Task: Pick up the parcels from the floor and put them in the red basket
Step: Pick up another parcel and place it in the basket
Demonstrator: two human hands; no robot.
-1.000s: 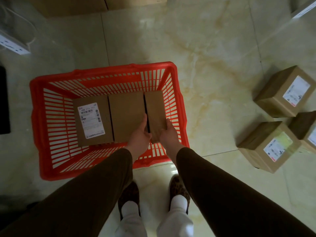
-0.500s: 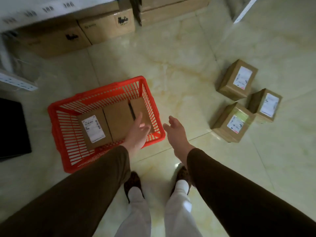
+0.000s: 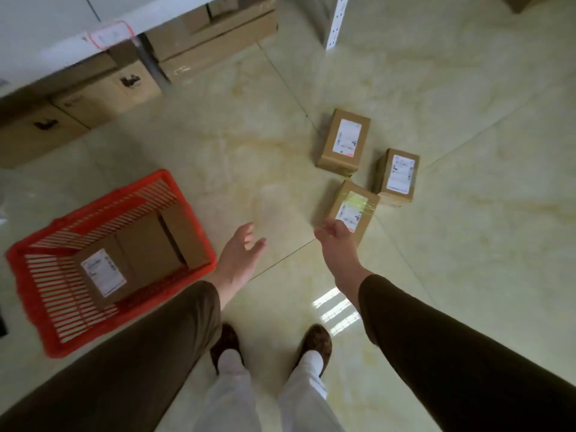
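Observation:
The red basket [image 3: 37, 294] stands on the floor at the left and holds three brown parcels side by side; the left one [image 3: 103, 272] shows a white label. Three more labelled parcels lie on the floor to the right: a far one [image 3: 344, 141], a right one [image 3: 399, 179] and a near one [image 3: 358, 207] with yellowish tape. My left hand [image 3: 240, 254] hangs open over bare floor, just right of the basket. My right hand [image 3: 335, 238] is empty with fingers loosely curled, overlapping the near parcel's front edge in view.
Large cardboard boxes [image 3: 103, 88] sit under a white shelf [image 3: 62, 32] at the back left. A white perforated shelf post [image 3: 335, 23] stands at the back. My feet [image 3: 314, 341] are on the glossy tiled floor below my hands.
Both hands let go of the third parcel in the basket and swung right. The view turned toward the three parcels on the floor; my right hand now reaches the nearest one.

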